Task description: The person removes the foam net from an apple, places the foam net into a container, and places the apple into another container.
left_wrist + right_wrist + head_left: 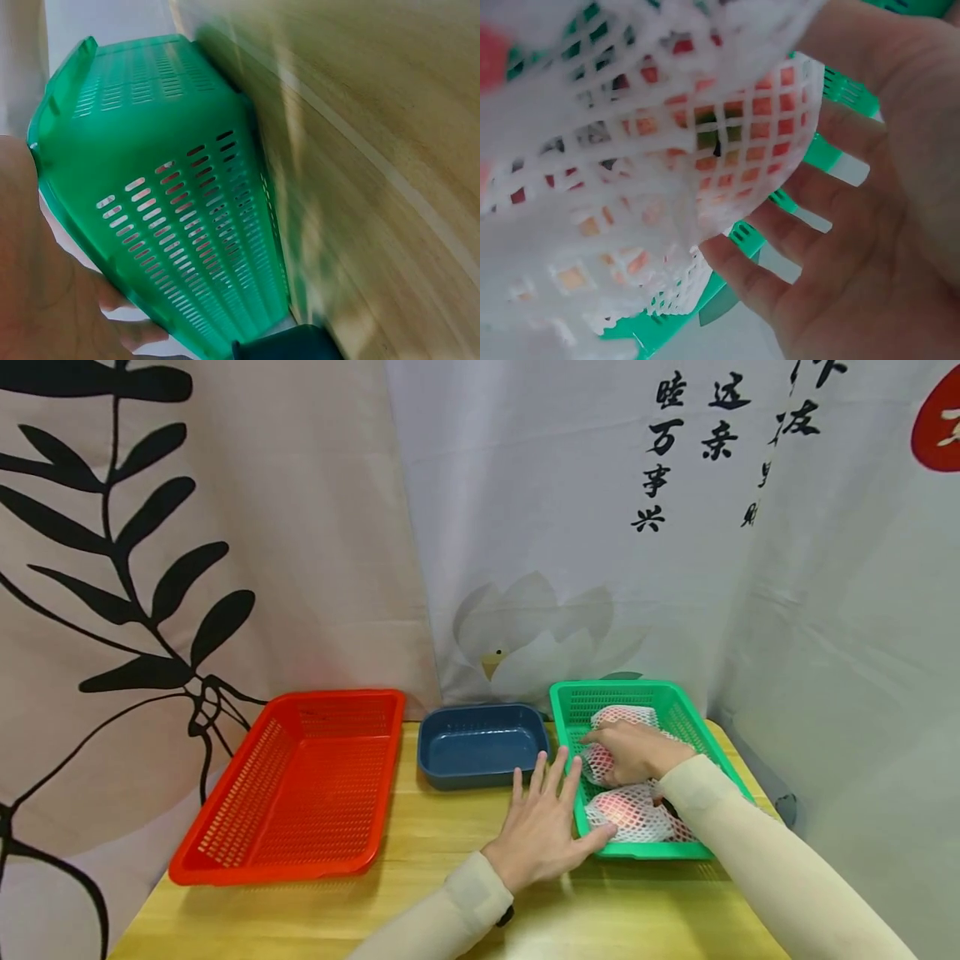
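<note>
In the head view, a green basket (637, 852) at the right holds several reddish fruits, apparently apples, in white foam nets. My right hand (636, 752) reaches inside and holds one netted apple (597, 766), fingers on its far side and thumb nearer me. The right wrist view shows the fingers (810, 187) curving around a netted apple (757, 127), whose stem hollow is visible. Another netted apple (626, 810) lies in front. My left hand (542, 831) is spread beside the basket's near left corner, its thumb by the rim; it grips nothing.
A blue dish (483, 777) stands left of the green basket, just beyond my left fingertips. Farther left sits a large red basket (300, 864). All stand on a wooden table (420, 860), with a printed cloth (525, 527) hanging behind.
</note>
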Available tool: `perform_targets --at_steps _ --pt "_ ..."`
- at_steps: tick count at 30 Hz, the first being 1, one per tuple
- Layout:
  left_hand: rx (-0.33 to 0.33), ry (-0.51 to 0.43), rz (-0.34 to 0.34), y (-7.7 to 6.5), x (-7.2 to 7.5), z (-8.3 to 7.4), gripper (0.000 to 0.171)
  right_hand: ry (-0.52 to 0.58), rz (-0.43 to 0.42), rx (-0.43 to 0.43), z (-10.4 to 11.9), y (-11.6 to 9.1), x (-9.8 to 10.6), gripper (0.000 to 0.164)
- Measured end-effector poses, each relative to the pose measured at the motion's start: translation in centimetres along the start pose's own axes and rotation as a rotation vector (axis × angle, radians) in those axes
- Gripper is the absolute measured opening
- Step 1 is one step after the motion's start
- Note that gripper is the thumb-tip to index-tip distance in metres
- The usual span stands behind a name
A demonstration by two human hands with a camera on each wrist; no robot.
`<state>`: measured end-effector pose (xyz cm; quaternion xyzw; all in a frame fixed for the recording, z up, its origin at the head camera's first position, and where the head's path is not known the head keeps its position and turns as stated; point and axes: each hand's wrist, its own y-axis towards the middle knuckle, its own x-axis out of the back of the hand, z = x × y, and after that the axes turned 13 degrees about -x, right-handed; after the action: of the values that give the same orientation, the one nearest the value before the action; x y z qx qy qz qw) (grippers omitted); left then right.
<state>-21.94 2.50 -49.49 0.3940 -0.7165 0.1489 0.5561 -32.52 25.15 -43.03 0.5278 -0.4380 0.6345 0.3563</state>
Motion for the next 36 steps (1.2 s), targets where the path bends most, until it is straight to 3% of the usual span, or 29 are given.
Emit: perform_targets --at_steps 18,36 --pt "0.006 0.001 -0.026 -0.3 -1.0 -0.3 0.099 -0.147 0.014 -0.019 0.3 0.5 -1.3 0.074" --pt "0.03 0.04 -0.005 0.0 -0.7 -0.3 0.098 -0.174 0.024 -0.046 0.7 0.8 -1.2 0.071"
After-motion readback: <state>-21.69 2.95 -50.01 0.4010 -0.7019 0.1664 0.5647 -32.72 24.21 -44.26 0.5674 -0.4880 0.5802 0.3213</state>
